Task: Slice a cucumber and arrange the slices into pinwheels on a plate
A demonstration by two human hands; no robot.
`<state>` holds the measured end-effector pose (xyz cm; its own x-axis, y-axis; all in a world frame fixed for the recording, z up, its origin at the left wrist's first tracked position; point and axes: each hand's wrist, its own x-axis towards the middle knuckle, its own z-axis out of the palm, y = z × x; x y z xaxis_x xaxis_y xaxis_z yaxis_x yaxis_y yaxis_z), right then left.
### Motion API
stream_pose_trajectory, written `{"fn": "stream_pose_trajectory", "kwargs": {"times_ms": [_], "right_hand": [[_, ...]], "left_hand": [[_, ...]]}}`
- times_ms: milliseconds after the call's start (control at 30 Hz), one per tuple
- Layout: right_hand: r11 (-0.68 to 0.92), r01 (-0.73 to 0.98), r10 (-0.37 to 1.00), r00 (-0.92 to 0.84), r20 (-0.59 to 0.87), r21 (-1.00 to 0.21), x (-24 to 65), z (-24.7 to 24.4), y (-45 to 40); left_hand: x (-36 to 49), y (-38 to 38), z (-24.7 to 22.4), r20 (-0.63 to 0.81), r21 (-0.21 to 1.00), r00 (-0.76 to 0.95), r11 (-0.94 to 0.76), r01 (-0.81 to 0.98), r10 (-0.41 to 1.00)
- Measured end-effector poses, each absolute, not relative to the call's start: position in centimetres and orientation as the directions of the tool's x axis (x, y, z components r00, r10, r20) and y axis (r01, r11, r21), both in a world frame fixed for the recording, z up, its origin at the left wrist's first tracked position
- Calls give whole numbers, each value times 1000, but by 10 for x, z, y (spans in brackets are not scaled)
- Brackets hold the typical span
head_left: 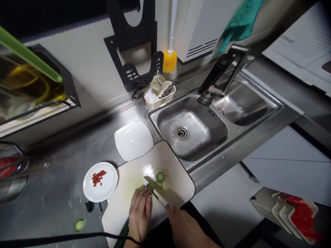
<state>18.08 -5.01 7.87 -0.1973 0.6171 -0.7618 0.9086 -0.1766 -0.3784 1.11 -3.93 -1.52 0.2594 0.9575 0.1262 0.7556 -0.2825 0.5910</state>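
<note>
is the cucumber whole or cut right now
Cut: round cucumber slices lie on the cutting board beside the knife, whose handle is in the right hand.

The board lies on the surface, cucumber slices upon it. Left is a plate; far, a dish; far right, the sink. Under the left hand seems to lie a cucumber.

Scene running dim; glare clipping on white rounded-corner plastic cutting board at 7 o'clock; frame corner darkening at 2 o'clock.
</note>
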Motion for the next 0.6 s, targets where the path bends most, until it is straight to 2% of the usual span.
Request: {"fn": "stream_pose_trajectory", "kwargs": {"times_ms": [167, 433, 600], "right_hand": [[-156, 896, 665, -216, -715, -415, 182, 75, -50], [-193, 886, 613, -226, -757, -421, 180, 71, -46], [-209, 879, 638, -210, -741, -429, 179, 62, -47]], "left_hand": [[11, -40, -16, 133, 591, 258, -286, 755, 957], [11, -39, -16, 116, 596, 263, -279, 753, 958], [10, -40, -18, 114, 593, 260, -276, 756, 959]]}}
